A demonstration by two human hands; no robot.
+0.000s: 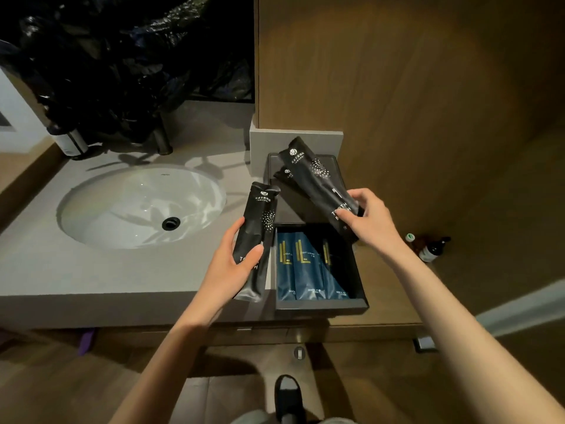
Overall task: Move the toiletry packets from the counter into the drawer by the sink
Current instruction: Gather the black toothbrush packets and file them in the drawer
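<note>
A person stands at a bathroom counter [128, 270] beside the sink [140, 206], a black toothbrush packet gripped in each hand. The left hand [232, 267] wraps its fingers around one packet [256, 240] at the counter's edge; the right hand [370, 218] pinches a second packet [318, 182] over the open drawer [321, 304]. Blue dental-kit packets [305, 264] already stand in the drawer's front section, and another black packet [284, 174] lies partly hidden on the tray behind. Judging by this, the job is well under way, with these two packets yet to go in
</note>
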